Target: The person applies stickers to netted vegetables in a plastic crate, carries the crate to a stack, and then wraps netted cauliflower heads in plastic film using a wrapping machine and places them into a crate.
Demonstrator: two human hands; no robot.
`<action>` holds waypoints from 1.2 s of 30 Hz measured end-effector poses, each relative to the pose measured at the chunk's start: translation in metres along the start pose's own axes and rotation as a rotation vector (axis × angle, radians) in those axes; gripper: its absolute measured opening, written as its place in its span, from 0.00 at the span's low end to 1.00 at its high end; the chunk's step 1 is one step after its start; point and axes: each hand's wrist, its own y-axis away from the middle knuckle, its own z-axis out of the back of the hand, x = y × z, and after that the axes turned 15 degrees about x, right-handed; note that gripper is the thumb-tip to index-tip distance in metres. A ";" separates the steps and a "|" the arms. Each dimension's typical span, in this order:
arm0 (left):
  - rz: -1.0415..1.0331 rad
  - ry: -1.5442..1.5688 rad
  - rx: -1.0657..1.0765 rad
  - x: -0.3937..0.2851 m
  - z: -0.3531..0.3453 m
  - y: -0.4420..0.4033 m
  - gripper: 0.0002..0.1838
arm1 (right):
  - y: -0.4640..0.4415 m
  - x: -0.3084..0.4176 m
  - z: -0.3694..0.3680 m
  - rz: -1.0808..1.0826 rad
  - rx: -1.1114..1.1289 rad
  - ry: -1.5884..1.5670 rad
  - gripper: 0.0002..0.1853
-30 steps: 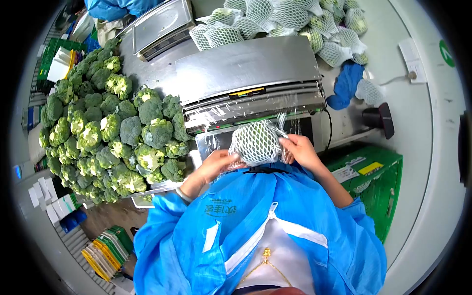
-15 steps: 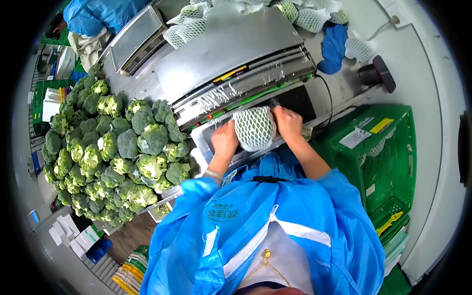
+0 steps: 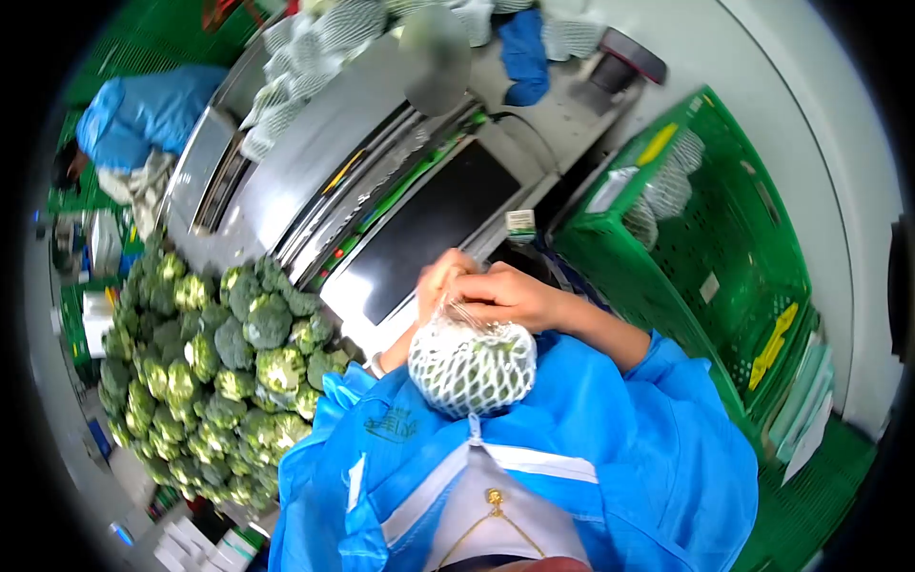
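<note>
Close to my chest hangs a broccoli head in a white foam net [image 3: 472, 370], with clear plastic film bunched at its top. My left hand [image 3: 441, 283] is closed on the gathered film. Beside it and partly over it, my right hand [image 3: 500, 296] pinches the same film, its fingers pressed together. Green shows through the net. Just beyond my hands lies the black plate [image 3: 443, 224] of a metal wrapping machine [image 3: 324, 181].
A heap of broccoli [image 3: 214, 372] covers the left side. At right stands a green crate [image 3: 734, 257] with netted pieces inside. More netted pieces [image 3: 286, 86] lie behind the machine, near a blue cloth [image 3: 524, 57]. A small box [image 3: 520, 223] sits by the plate.
The netted broccoli has come off the machine's front toward my chest. My hands, earlier apart on its two sides, have come together at its top on the film. The view has turned.
</note>
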 end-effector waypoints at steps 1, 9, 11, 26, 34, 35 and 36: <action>0.094 0.105 0.130 0.012 -0.011 -0.001 0.10 | 0.006 0.006 0.002 0.120 -0.078 0.158 0.10; 0.384 0.440 0.454 -0.019 -0.072 -0.059 0.08 | 0.131 0.067 0.048 0.059 -0.498 0.827 0.15; 0.429 0.493 0.475 -0.027 -0.087 -0.078 0.09 | 0.166 0.063 0.059 -0.003 -0.277 -0.082 0.22; -0.352 -0.568 0.225 -0.053 -0.263 -0.282 0.31 | 0.335 0.023 0.151 0.101 -1.432 -0.548 0.50; -0.051 -0.150 0.379 -0.039 -0.152 -0.220 0.10 | 0.405 -0.139 0.232 -1.248 -1.175 0.855 0.58; 0.004 -0.152 0.370 -0.038 -0.132 -0.205 0.09 | 0.394 -0.150 0.233 -1.299 -1.089 1.023 0.58; 0.056 -0.149 0.370 -0.034 -0.112 -0.192 0.09 | 0.401 -0.170 0.243 -1.351 -1.079 1.010 0.57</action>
